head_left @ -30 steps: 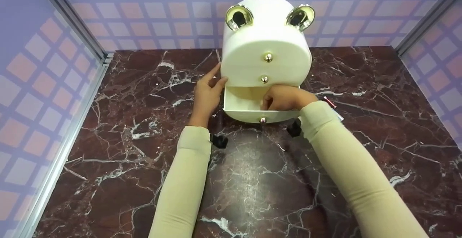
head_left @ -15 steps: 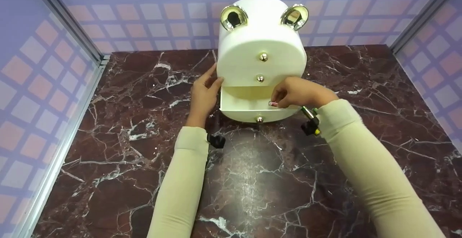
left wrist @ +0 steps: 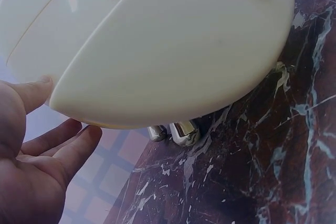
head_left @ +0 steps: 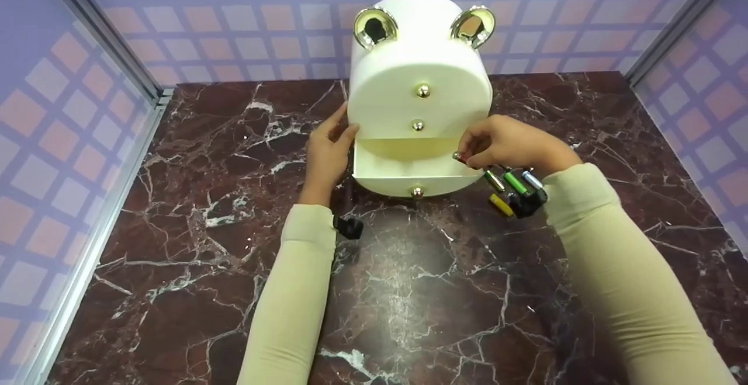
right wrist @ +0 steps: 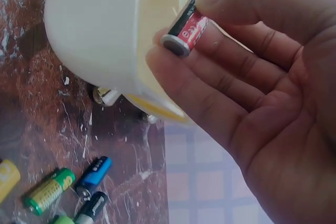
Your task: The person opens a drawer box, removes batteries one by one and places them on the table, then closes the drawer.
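A white frog-shaped drawer cabinet (head_left: 421,40) stands on the table with its bottom drawer (head_left: 380,160) pulled out. My left hand (head_left: 327,148) touches the cabinet's left side, fingers fairly straight. In the left wrist view its thumb lies by the drawer front's edge, the other fingers underneath. My right hand (head_left: 514,142) pinches a red and black battery (right wrist: 191,24) between thumb and fingers, over the drawer's right end. Below that hand lie several loose batteries: a yellow one (head_left: 501,204), a bright green one (head_left: 515,183), a gold and green one (head_left: 494,181) and a blue one (right wrist: 97,174).
The table (head_left: 234,291) is dark red marble with white veins. A tiled wall (head_left: 251,40) stands behind the cabinet, with side panels at left and right. Gold knobs (head_left: 423,90) stick out from the cabinet's front. A black wrist camera (head_left: 527,203) partly covers the loose batteries.
My right hand has risen out of the drawer and moved right, bringing the red battery into sight. The loose batteries beneath it have become visible. My left hand stays at the cabinet's side.
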Demonstrator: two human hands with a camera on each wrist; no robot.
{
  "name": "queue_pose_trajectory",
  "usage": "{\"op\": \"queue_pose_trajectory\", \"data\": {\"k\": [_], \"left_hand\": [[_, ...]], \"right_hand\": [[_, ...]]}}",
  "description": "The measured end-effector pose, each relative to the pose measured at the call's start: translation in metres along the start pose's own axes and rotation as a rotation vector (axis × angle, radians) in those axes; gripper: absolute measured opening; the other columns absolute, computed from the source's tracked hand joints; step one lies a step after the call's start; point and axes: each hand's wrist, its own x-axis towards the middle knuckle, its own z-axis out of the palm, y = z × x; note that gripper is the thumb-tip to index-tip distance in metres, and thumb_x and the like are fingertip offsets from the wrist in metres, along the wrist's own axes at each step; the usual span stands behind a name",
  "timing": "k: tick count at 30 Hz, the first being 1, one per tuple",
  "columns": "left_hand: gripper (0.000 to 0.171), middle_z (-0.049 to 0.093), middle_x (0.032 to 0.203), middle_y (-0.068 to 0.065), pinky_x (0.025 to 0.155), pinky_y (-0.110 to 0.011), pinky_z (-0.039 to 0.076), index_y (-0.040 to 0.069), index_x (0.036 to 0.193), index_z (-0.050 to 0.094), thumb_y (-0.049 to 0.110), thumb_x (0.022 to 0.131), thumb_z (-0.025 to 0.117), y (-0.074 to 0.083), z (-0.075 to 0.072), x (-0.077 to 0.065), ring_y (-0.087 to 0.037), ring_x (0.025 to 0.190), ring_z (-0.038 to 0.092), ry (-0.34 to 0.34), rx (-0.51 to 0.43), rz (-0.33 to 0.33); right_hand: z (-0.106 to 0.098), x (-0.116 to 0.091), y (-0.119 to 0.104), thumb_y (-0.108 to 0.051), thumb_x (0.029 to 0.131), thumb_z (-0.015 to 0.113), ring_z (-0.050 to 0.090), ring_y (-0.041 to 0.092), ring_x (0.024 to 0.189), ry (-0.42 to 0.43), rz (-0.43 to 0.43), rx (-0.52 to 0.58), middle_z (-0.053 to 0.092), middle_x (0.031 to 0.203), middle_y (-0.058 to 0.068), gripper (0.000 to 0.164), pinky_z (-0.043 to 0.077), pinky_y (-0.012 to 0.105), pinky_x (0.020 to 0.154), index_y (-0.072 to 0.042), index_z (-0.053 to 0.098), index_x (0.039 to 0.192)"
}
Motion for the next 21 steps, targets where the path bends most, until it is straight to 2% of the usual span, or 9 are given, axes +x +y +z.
{"op": "queue_pose_trajectory", "data": {"k": [8,13,15,21], "left_hand": [[0.046,0.068,0.122,-0.009,0.096,-0.029,0.053,0.030,0.137,0.055,0.027,0.092,0.067,-0.001,-0.001,0.000,-0.018,0.108,0.066,-0.003,0.020,-0.042],[0.047,0.067,0.125,-0.011,0.097,-0.030,0.053,0.028,0.138,0.054,0.025,0.093,0.065,0.000,0.000,0.000,-0.020,0.110,0.065,-0.014,-0.002,-0.045],[0.048,0.065,0.128,-0.012,0.099,-0.030,0.052,0.025,0.139,0.053,0.022,0.093,0.065,0.004,0.000,-0.002,-0.022,0.113,0.064,-0.014,-0.008,-0.049],[0.047,0.060,0.133,-0.016,0.101,-0.032,0.051,0.016,0.140,0.052,0.017,0.094,0.063,0.031,-0.004,-0.014,-0.027,0.118,0.062,-0.020,0.016,-0.064]], "right_hand": [[-0.004,-0.020,0.011,-0.003,0.081,0.074,0.068,0.014,0.085,0.038,0.002,0.112,0.073,0.099,0.013,0.016,0.058,0.023,0.074,-0.006,0.070,0.096],[-0.005,-0.034,0.022,-0.004,0.081,0.075,0.068,0.011,0.083,0.075,0.040,0.107,0.073,0.097,0.010,0.019,0.057,0.021,0.073,-0.006,0.070,0.099],[-0.005,-0.039,0.028,-0.006,0.081,0.075,0.067,0.010,0.082,0.090,0.060,0.090,0.073,0.095,0.008,0.020,0.056,0.021,0.072,-0.007,0.070,0.100],[-0.004,-0.055,0.048,-0.010,0.082,0.076,0.066,0.012,0.078,0.131,0.091,0.084,0.071,0.093,0.005,0.018,0.056,0.023,0.069,-0.008,0.070,0.099]]}}
